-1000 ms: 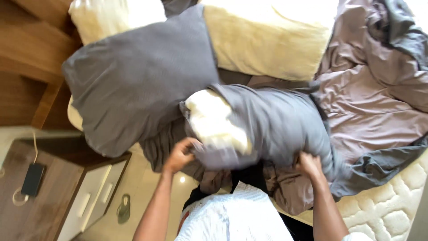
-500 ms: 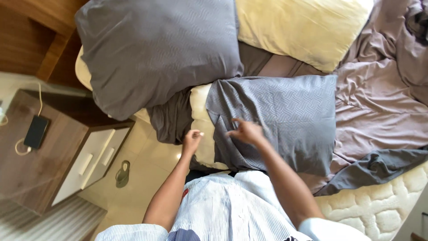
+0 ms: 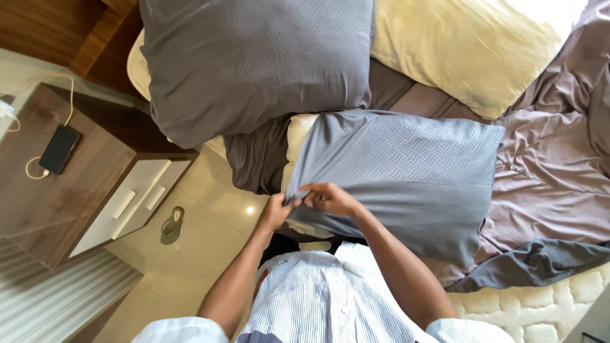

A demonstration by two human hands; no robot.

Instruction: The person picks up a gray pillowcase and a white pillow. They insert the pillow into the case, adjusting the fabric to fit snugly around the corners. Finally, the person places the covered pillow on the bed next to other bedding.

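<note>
At the bed's left edge, the left hand (image 3: 276, 213) and the right hand (image 3: 330, 198) met at the open end of the grey pillowcase (image 3: 406, 178), each grip pinched shut on its hem. The cream pillow (image 3: 297, 136) still showed at that end. Judged step: closing the case over the pillow. The next move would call for drawing the hem across the exposed cream corner. 1 dressed grey pillow (image 3: 254, 63) lay nearer the headboard.

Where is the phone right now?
In the head view, the dark phone lies at far left on the wooden nightstand, with a white cable attached, left of the bed's grey pillow.
</note>
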